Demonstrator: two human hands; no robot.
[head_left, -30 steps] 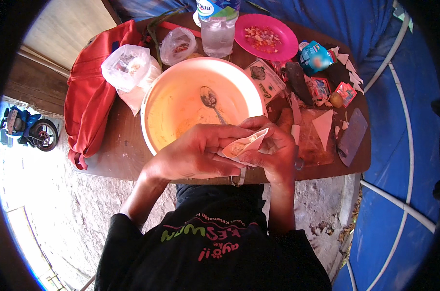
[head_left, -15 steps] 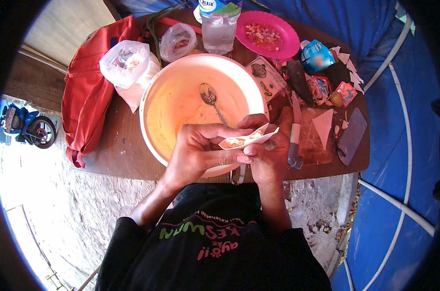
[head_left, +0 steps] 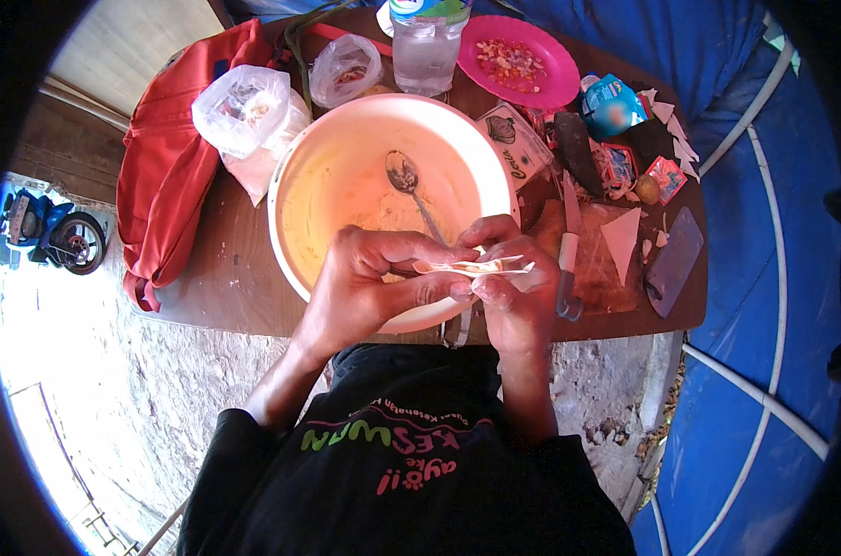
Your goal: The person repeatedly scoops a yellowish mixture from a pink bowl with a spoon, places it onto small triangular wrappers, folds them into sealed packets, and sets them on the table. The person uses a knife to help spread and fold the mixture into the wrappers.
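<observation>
A folded white pastry wrapper (head_left: pixel 471 267), opening upward with pale filling inside, is held over the near edge of a large white basin (head_left: pixel 346 176). My left hand (head_left: pixel 369 278) pinches its left end between thumb and fingers. At the other end my right hand (head_left: pixel 518 292) grips it, thumb in front and fingers curled behind. Whitish residue marks my fingertips. Inside the basin a metal spoon (head_left: pixel 402 173) leans, with smears of batter on the wall around it. Another white triangular wrapper (head_left: pixel 620 239) lies on the wooden cutting board (head_left: pixel 596 287) to the right.
A knife (head_left: pixel 569 218) lies by the board, beside a translucent scraper-like sheet (head_left: pixel 675 259). Behind the basin stand a large water bottle (head_left: pixel 428 56) and a pink plate (head_left: pixel 557 79) of chopped pieces. Plastic bags (head_left: pixel 244 111) and a red cloth bag (head_left: pixel 184 157) occupy the left.
The wrapper's mouth has narrowed and its two edges lie closer together. Both hands stay gripping it, the right one turned slightly. The whole view has shifted a little.
</observation>
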